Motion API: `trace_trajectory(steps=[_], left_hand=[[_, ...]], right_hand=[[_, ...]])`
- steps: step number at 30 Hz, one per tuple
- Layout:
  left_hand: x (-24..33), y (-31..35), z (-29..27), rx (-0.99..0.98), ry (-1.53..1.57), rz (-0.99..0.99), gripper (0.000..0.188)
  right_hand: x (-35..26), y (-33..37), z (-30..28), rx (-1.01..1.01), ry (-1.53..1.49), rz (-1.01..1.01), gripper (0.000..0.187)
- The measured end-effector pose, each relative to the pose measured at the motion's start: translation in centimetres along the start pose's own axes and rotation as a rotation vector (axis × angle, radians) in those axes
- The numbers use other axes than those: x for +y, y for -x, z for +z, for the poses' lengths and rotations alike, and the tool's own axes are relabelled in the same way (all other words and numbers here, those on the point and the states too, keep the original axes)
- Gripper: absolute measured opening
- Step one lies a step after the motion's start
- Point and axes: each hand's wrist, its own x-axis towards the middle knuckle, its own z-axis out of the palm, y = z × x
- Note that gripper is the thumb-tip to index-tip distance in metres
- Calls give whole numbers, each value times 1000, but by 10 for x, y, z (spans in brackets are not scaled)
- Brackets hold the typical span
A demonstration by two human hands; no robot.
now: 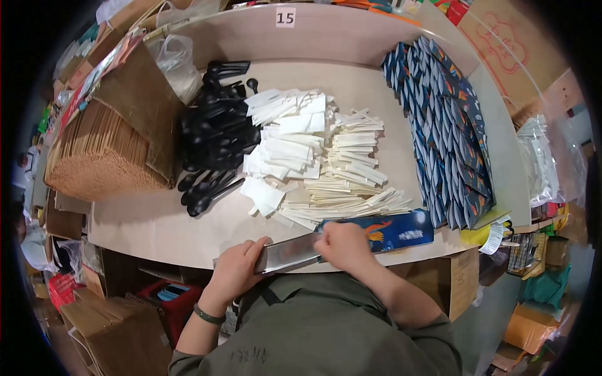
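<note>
My left hand (236,269) is closed round the left end of a long, flat, shiny silvery strip (288,253) at the table's front edge. Fingers curled, my right hand (345,245) grips the near end of a long blue printed packet (406,233) with an orange design, where it meets the strip. Whether the strip sits inside the packet is hidden by that hand. Just beyond lie cream-coloured narrow flat sticks (351,199) and white paper packets (287,153). Black plastic spoons (216,125) are heaped to their left.
On the right of the table (150,225) stand rows of similar blue packets (448,144). A thick stack of brown cardboard pieces (103,153) takes up the left side. A raised panel (351,34) borders the back. Cardboard boxes (119,326) sit below on the left.
</note>
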Motion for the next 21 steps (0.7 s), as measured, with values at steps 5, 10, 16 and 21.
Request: trace_trajectory(steps=[5, 10, 16, 21], left_hand=[[4, -39, -4, 56, 106, 287, 84], [-24, -126, -54, 467, -46, 289, 67], [-72, -266, -86, 426, -108, 125, 94], [-100, -311, -78, -17, -86, 4, 93]], right_hand=[[-16, -6, 14, 101, -143, -253, 20], [36, -67, -59, 717, -22, -228, 6], [91, -96, -38, 806, 54, -235, 20], [92, -89, -34, 796, 20, -238, 22]])
